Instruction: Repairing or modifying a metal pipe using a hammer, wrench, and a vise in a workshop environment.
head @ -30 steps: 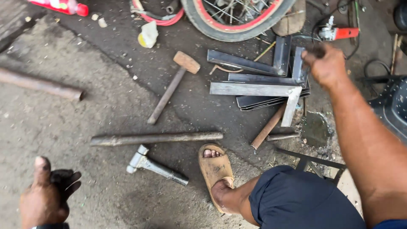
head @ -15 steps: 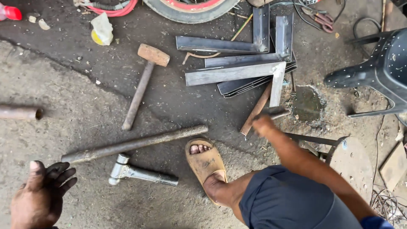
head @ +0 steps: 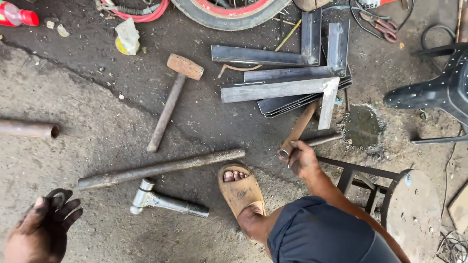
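My right hand (head: 298, 159) grips the near end of a wooden handle (head: 301, 124) that lies on the ground, its far end tucked under a stack of steel angle pieces (head: 278, 88). My left hand (head: 43, 229) is low at the left, fingers curled around a small dark ring (head: 57, 197). My sandalled foot (head: 240, 190) rests between the two hands. A long rusty steel bar (head: 161, 168) and a short metal tool with a silver head (head: 165, 202) lie just ahead of the left hand. A hammer with a wooden head (head: 171, 100) lies farther out.
A wheel with a red rim (head: 229, 12) and a red hose sit at the top. Also in view: a pipe end (head: 29, 129) at left, a black perforated seat (head: 438, 92) at right, a round metal stool (head: 404, 204) beside my knee, and a small puddle (head: 363, 126).
My right hand drew back from the far steel pieces and closed on the wooden handle's near end. My left hand stayed low at the left with the ring.
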